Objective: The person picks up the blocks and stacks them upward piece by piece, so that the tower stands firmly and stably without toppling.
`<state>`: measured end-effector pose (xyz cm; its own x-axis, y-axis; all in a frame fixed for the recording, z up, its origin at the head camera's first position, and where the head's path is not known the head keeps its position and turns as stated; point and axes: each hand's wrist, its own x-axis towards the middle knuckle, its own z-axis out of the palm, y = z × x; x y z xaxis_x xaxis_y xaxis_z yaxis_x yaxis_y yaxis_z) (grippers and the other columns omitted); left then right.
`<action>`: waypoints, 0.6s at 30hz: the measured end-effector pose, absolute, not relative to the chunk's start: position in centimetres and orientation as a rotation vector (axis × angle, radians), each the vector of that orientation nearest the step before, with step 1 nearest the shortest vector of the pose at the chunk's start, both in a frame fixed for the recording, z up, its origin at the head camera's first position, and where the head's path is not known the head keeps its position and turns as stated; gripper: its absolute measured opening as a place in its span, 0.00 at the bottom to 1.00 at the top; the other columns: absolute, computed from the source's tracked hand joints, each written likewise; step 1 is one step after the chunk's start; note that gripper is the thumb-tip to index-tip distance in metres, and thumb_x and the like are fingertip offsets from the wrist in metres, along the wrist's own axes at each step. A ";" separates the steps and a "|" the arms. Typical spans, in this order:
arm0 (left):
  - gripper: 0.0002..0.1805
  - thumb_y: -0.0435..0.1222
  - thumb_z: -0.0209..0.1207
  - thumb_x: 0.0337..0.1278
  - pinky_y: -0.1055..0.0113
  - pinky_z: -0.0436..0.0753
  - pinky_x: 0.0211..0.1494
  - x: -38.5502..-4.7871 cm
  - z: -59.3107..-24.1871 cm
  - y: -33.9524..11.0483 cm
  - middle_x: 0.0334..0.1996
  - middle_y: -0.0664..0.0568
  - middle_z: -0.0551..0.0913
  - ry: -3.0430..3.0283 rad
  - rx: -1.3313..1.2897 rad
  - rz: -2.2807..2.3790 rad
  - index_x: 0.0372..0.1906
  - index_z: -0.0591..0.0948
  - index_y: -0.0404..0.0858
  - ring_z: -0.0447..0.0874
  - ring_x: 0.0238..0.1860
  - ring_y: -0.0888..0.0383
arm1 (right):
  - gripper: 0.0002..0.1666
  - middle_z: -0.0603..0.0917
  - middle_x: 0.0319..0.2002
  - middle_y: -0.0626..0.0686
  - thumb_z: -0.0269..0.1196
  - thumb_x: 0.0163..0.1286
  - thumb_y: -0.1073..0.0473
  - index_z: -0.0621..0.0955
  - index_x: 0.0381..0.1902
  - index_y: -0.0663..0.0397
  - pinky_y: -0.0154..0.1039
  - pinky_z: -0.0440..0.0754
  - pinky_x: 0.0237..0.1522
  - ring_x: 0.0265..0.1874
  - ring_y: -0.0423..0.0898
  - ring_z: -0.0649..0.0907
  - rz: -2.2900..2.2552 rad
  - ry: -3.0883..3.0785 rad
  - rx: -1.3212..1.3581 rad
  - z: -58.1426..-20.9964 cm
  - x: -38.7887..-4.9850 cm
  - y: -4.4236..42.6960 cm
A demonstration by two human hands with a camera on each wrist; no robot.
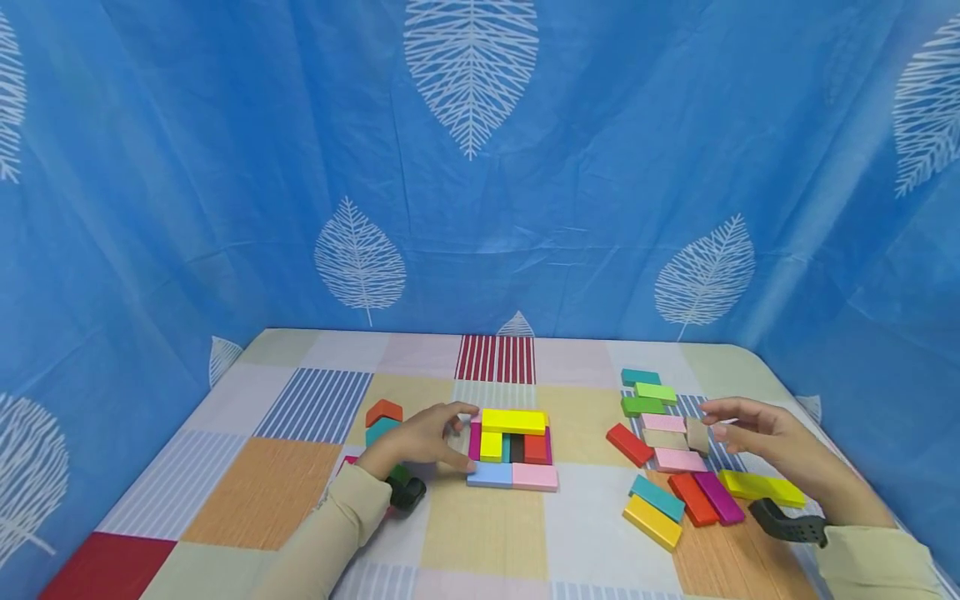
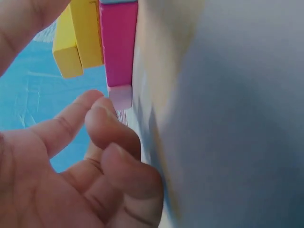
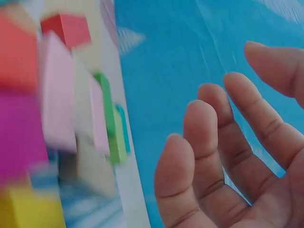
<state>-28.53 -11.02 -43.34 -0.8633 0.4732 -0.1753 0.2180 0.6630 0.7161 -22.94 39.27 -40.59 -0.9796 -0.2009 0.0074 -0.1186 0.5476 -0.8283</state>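
Bracketing left side of low block structure (image 1: 492,447), left hand (image 1: 423,437) curves with slack fingers, gripping nothing, perhaps to steady it; contact unclear. Yellow block (image 1: 513,422) spans far top like lintel; light-blue block (image 1: 490,476) and pink block (image 1: 535,477) line near side. Right hand (image 1: 776,442), fingers parted, nothing held, hovers by loose blocks (image 1: 678,460), seemingly spread within reach. Smooth, crisp-edged cuboids, apparently painted wood, on patchwork-print tablecloth (image 1: 483,529).

left: hands (image 2: 90,175) near pale pink block (image 2: 120,97) | magenta block (image 2: 118,45) | yellow blocks (image 2: 88,35) | blue cloth (image 2: 28,104)
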 end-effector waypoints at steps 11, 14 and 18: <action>0.54 0.40 0.84 0.48 0.61 0.82 0.49 -28.6 -43.6 -11.1 0.45 0.51 0.76 2.530 0.519 1.000 0.81 0.70 0.41 0.73 0.50 0.52 | 0.26 0.87 0.56 0.50 0.61 0.84 0.52 0.79 0.67 0.68 0.38 0.87 0.42 0.41 0.25 0.79 -1.208 2.772 0.063 -41.7 -22.3 46.7; 0.54 0.40 0.84 0.47 0.63 0.81 0.47 -28.4 -43.7 -11.0 0.44 0.51 0.75 2.536 0.488 0.996 0.81 0.70 0.42 0.73 0.49 0.52 | 0.37 0.76 0.65 0.78 0.61 0.85 0.49 0.71 0.71 0.80 0.43 0.87 0.42 0.48 0.40 0.83 -1.048 2.775 0.123 -42.2 -22.3 47.8; 0.55 0.41 0.85 0.47 0.63 0.81 0.46 -28.4 -43.8 -11.1 0.44 0.52 0.76 2.538 0.462 0.995 0.82 0.70 0.43 0.73 0.49 0.53 | 0.39 0.70 0.68 0.84 0.64 0.82 0.46 0.72 0.69 0.79 0.53 0.87 0.43 0.55 0.72 0.79 -0.933 2.724 0.224 -43.2 -22.1 49.2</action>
